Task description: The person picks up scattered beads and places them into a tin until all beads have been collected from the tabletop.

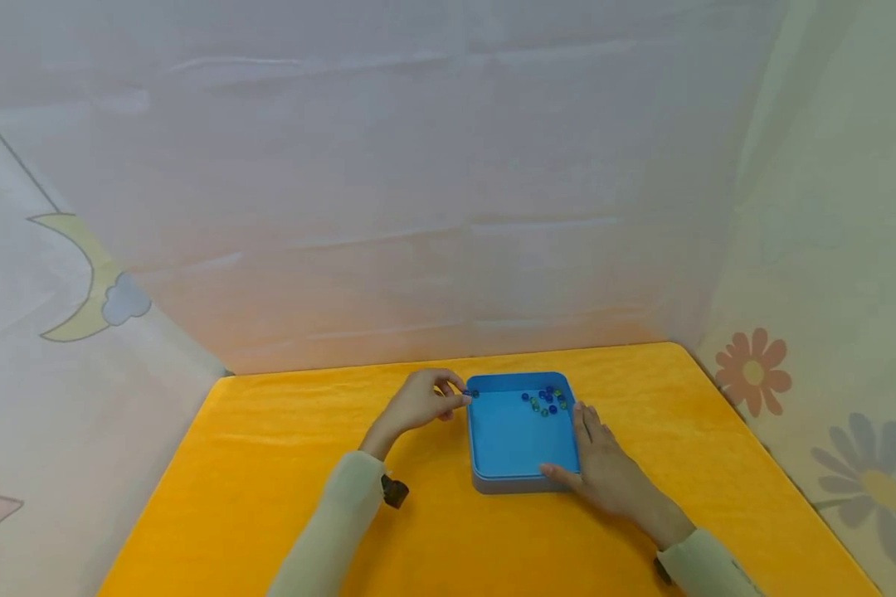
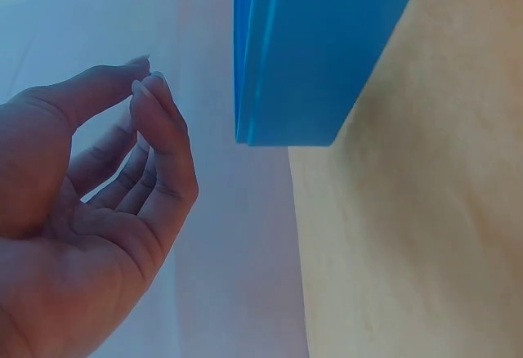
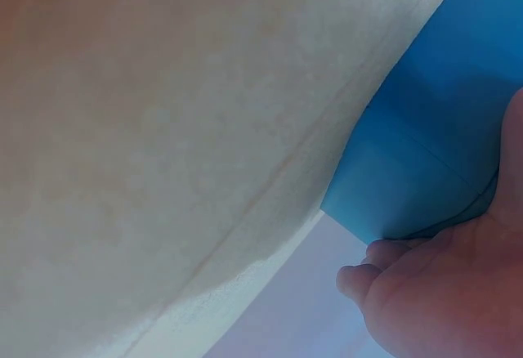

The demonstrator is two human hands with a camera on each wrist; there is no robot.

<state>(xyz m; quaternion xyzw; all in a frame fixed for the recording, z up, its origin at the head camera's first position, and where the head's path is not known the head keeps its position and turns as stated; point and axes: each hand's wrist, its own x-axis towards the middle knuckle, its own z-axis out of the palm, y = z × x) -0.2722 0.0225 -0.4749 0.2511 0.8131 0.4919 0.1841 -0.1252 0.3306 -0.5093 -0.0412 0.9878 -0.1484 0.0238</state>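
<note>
A square blue box (image 1: 518,448) holds several dark blue marbles (image 1: 552,410) and yellow-green marbles (image 1: 544,412), grouped toward its far right corner. My left hand (image 1: 421,400) is at the box's far left corner, where thumb and forefinger pinch a small blue marble; another dark marble sits right beside the fingertips. In the left wrist view the fingertips (image 2: 140,87) meet, and the marble is hidden. My right hand (image 1: 611,468) rests against the box's right side with fingers extended, the thumb over the near rim. The right wrist view shows its palm side against the box wall (image 3: 433,121).
The box stands on a yellow cloth-covered table (image 1: 269,473). A pale fabric backdrop (image 1: 388,191) rises behind and at both sides, with a moon (image 1: 82,307) on the left and flowers (image 1: 752,372) on the right.
</note>
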